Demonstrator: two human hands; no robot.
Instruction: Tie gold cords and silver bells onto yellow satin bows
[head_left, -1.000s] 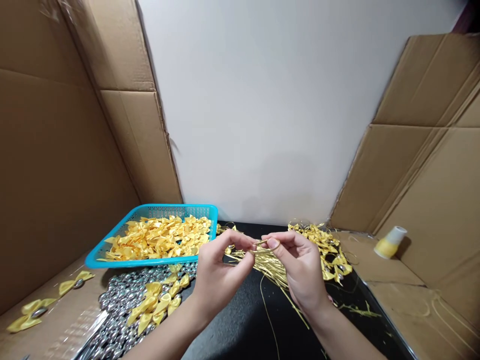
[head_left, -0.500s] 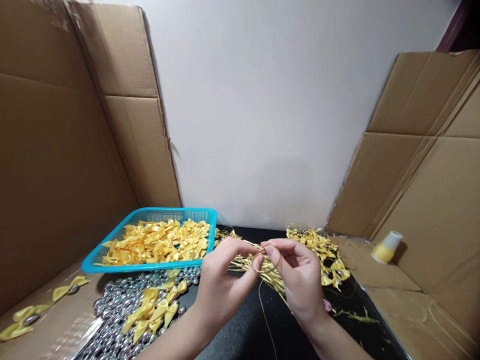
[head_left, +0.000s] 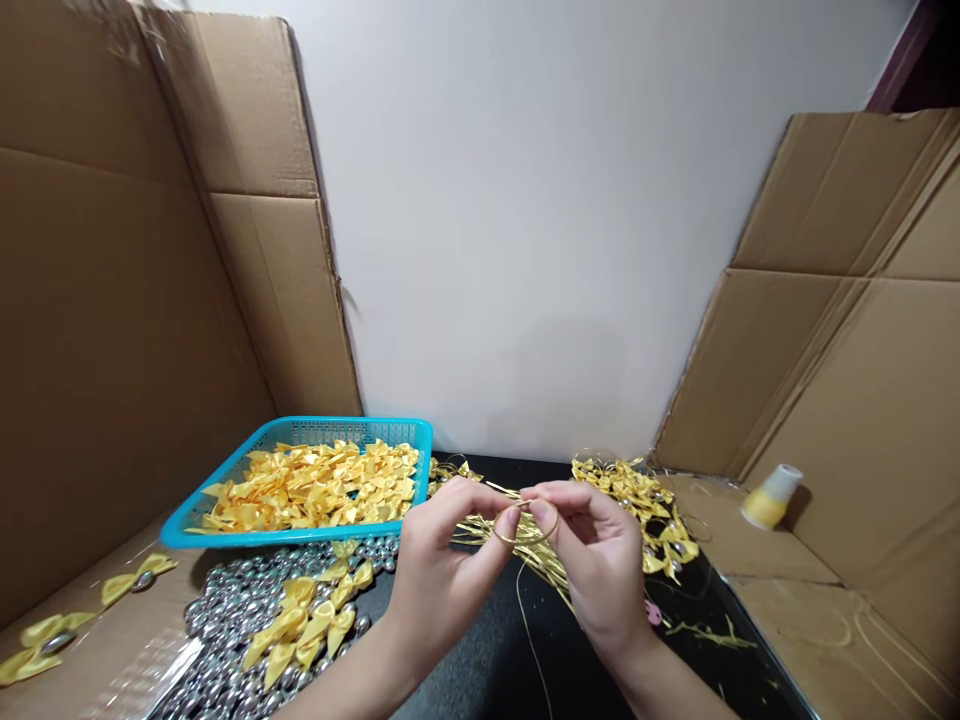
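1 gold loop (head_left: pixel 529 542) is held up between 2 hands, above the tabletop (head_left: pixel 465 665). The fingers of the left hand (head_left: pixel 446 535) pinch it from 1 side, those of the right hand (head_left: pixel 604 545) from the other, the 2 sets of tips nearly meeting. Behind lies 1 bundle of gold cords (head_left: pixel 551 575), too many to count, with 1 loose strand (head_left: pixel 531 640) nearer. Beyond the right hand sits 1 pile of yellow bows (head_left: pixel 630 490), overlapping and uncountable; 1 pink thing (head_left: pixel 652 612) shows beside the right wrist. To the left are 1 blue basket (head_left: pixel 285 540) heaped with bows and, before it, many silver beads (head_left: pixel 232 600) under several bows. Farther left lie 2 bows on cardboard (head_left: pixel 97 690); at far right stands 1 cone (head_left: pixel 772 498)
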